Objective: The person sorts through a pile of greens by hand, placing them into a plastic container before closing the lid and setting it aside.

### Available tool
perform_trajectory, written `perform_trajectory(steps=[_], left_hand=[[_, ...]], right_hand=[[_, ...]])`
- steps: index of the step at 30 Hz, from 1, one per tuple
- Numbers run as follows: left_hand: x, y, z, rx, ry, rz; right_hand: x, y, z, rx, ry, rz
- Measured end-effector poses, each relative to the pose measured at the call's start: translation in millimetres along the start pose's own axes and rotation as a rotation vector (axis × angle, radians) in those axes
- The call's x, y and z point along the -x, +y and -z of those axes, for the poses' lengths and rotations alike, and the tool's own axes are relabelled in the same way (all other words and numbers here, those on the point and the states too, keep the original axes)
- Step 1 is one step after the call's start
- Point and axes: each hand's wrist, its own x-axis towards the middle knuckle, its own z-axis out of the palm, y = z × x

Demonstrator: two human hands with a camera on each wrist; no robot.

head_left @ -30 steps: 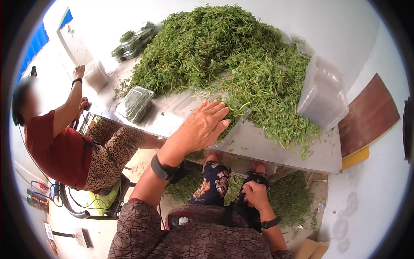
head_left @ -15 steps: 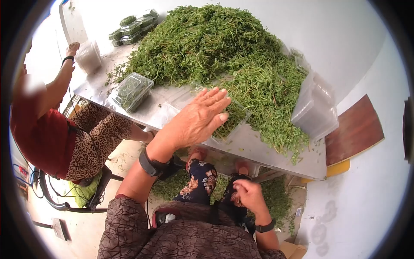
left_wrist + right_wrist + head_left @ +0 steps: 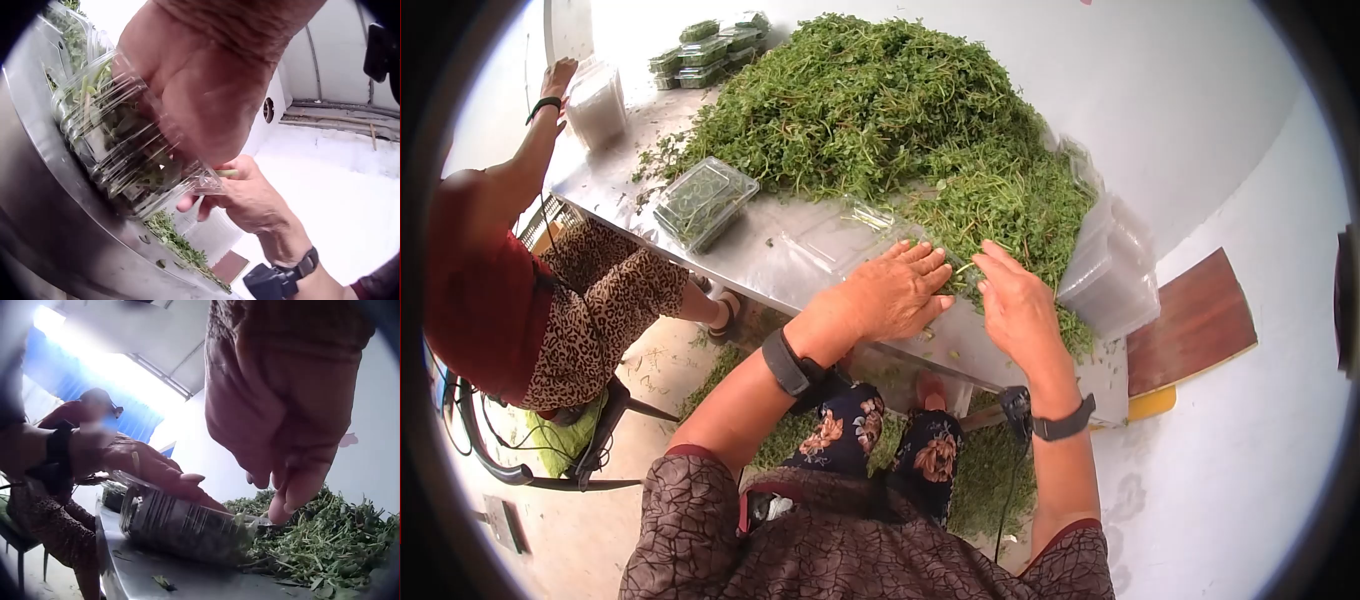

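My left hand [image 3: 900, 293] lies palm down, fingers straight, over leafy green stems in a clear plastic box [image 3: 181, 519] at the table's front edge. In the left wrist view the palm presses down inside the box rim, hiding part of the greens [image 3: 140, 128]. My right hand [image 3: 1020, 312] is at the box's right end, fingers extended and fingertips right at the rim. One pale green stem [image 3: 226, 173] sticks out beside the right fingers. Behind both hands rises a large heap of the same greens [image 3: 880, 110].
A closed, filled box [image 3: 705, 203] lies to the left on the metal table [image 3: 750, 240]. Filled boxes [image 3: 705, 55] are stacked at the back left, and nested empty boxes [image 3: 1110, 270] stand at the right. Another person [image 3: 490, 290] in a red top sits at the left.
My right hand has come up from near the lap to the box's right end. The left hand stays flat over the greens. The head view has shifted.
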Motion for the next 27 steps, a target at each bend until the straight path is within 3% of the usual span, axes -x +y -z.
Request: perform_trajectory(steps=[6, 12, 16, 18, 27], left_hand=[[2, 1, 1, 0.044, 0.025, 0.006], [15, 1, 7, 0.048, 0.189, -0.032], [17, 1, 1, 0.009, 0.157, -0.052], [16, 5, 7, 0.053, 0.063, 0.013], [15, 5, 2, 0.036, 0.087, 0.012]], right_hand=[[-18, 21, -24, 0.112, -0.118, -0.013], [-21, 17, -15, 0.139, -0.057, 0.027], [-21, 15, -15, 0.196, -0.022, 0.035], [-18, 12, -16, 0.263, -0.002, -0.012], [-17, 7, -8, 0.319, -0.117, 0.121]])
